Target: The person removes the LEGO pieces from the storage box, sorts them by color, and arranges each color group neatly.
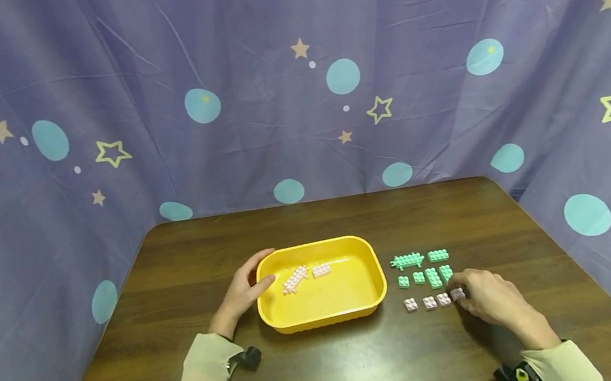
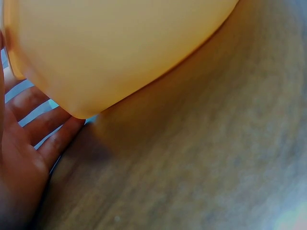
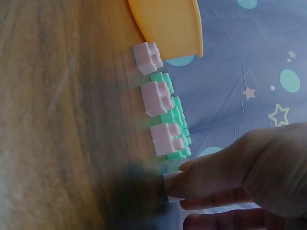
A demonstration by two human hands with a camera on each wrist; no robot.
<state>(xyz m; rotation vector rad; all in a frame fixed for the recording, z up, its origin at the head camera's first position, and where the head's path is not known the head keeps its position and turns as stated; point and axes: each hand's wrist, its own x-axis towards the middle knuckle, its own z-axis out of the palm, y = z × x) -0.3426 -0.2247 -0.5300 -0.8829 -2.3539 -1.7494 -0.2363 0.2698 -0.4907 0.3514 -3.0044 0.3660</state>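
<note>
My left hand (image 1: 242,292) holds the left end of a yellow plastic tub (image 1: 330,304), thumb over the rim and fingers along the outside wall. Inside the tub lie a long pink block with side knobs (image 1: 295,279) and a pink eight-stud building block (image 1: 321,270). To the tub's right, my right hand (image 1: 490,298) pinches a small pink building block (image 1: 457,293) between thumb and fingers, low at the table. That block ends a row of small pink blocks, among them one nearest the tub (image 1: 411,305); the right wrist view shows its pinched neighbour partly covered by the thumb (image 3: 184,184).
Behind the pink row lie several green blocks, including a long knobbed one (image 1: 407,260), a rectangular one (image 1: 438,255) and small square ones (image 1: 403,282). All rest on a brown wooden table (image 1: 203,240). A purple patterned curtain (image 1: 272,94) hangs around its back and sides.
</note>
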